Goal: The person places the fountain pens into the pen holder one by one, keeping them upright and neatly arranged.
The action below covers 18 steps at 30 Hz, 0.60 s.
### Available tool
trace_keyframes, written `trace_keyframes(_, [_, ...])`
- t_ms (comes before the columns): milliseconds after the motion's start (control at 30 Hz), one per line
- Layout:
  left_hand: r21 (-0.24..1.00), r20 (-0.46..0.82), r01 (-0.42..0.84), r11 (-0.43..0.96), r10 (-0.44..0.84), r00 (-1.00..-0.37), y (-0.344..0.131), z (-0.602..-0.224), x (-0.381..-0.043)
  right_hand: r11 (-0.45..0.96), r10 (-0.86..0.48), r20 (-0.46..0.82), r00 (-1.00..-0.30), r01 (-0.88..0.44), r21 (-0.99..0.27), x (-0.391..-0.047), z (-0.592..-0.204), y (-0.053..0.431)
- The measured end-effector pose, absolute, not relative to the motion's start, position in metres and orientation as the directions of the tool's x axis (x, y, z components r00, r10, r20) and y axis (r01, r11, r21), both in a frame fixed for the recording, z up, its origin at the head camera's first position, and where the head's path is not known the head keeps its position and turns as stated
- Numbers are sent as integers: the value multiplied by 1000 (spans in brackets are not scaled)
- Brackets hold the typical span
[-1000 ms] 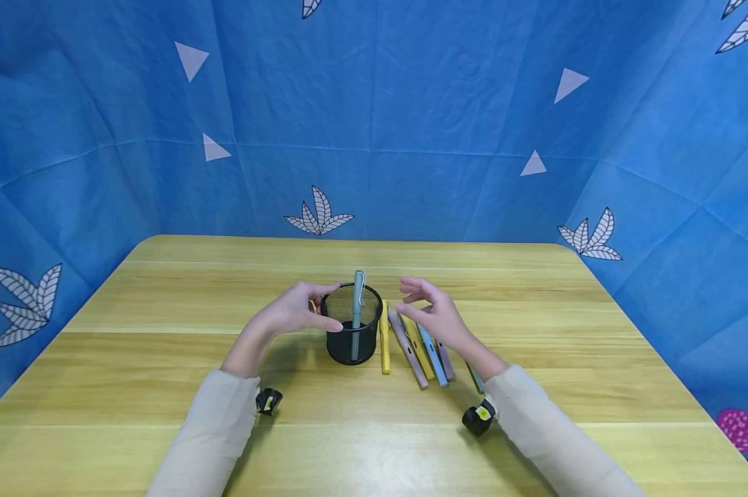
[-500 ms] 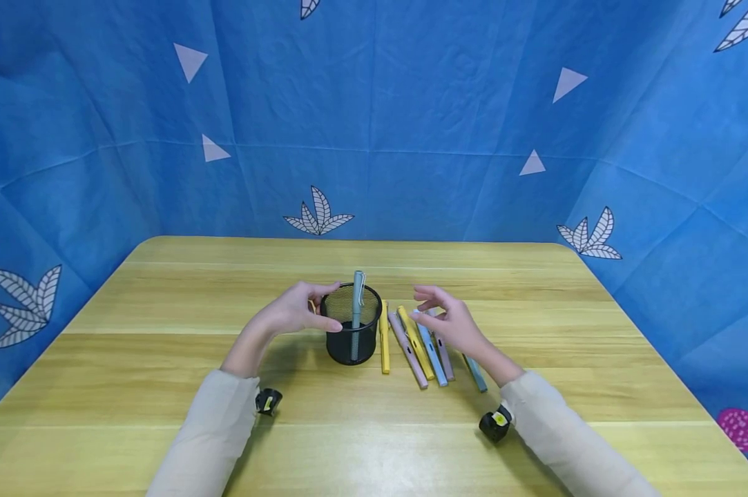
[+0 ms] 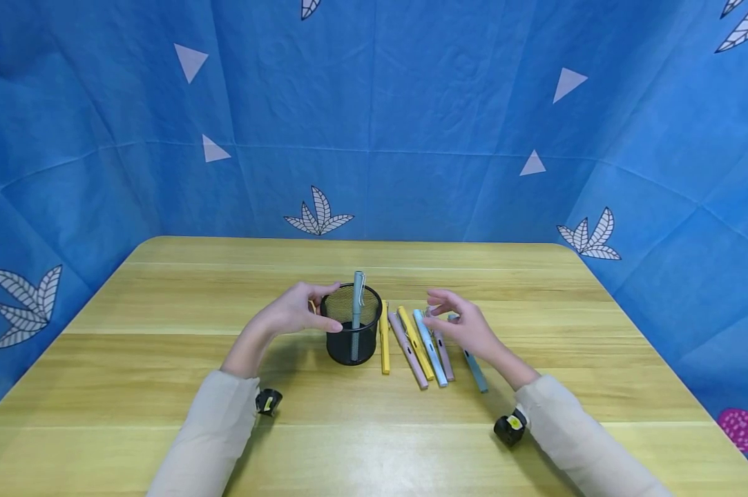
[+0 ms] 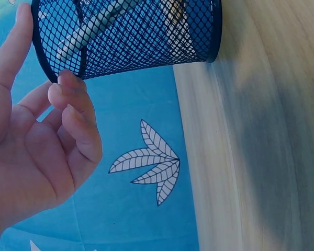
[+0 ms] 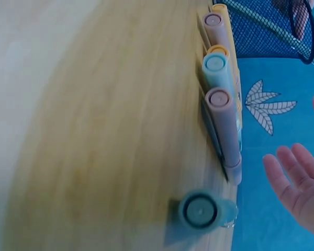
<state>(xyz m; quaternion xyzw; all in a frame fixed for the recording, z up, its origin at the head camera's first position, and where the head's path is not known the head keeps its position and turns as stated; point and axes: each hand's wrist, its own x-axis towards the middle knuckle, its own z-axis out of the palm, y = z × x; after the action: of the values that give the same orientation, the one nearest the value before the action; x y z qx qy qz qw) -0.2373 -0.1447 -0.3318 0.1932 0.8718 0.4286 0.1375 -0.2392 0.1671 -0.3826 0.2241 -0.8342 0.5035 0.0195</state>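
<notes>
Clearly, the black mesh cup [image 3: 369, 342] stood upright near the middle of the table [image 3: 324, 449], well apart from its edges. The left hand [image 3: 295, 308] gripped the cup's rim between thumb and fingers. One grey-green pen [image 3: 357, 300] stood inside, tilted slightly, its top above the rim.

Six more pens lay right of the cup, seven counted in all: two yellow, two lilac, one light blue and one teal, plus the one inside. The first yellow pen [image 3: 385, 345] lay just beside the cup; whether they touched could not be told. Next came a lilac pen [image 3: 407, 352], the second yellow pen [image 3: 417, 348], the light blue pen [image 3: 432, 352] and the second lilac pen [image 3: 445, 359], close together. The teal pen [image 3: 476, 373] lay farther right, with a gap before it.

Above these last three, the right hand [image 3: 467, 328] hovered, holding nothing, fingers loosely bent. Wide stretches of wood ran from the pens to the right edge and toward the person. Blue cloth [image 3: 374, 103] hung beyond the far edge.
</notes>
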Motion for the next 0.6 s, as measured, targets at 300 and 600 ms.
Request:
trace_keyframes(300, [802,-73,219,556,456,-887,-145,-332,-236,422,-357,267,-895,-410,-809,-239,-386,178])
trace_keyframes(600, [799,-78,213,562,448,-891,-145,-333,-238,460,-344,263,-901,-406,-790,-239,-386,189])
